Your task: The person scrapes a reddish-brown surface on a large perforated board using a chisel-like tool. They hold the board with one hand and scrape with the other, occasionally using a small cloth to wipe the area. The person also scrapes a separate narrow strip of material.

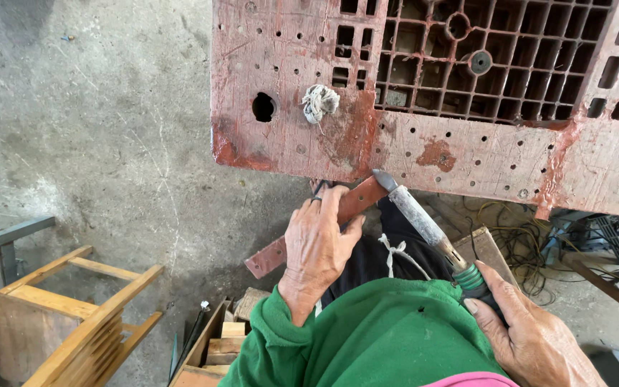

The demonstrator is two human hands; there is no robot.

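Two hands at work, noted left to right. Wooden stool on concrete floor, untouched. Left hand, fingers clenched on red plastic strip, pressing it against red pallet edge, likely to steady the joint. Right hand, fingers grasping soldering iron, tip touching strip at pallet edge.

No packages, labels, signs or screens visible anywhere in view.
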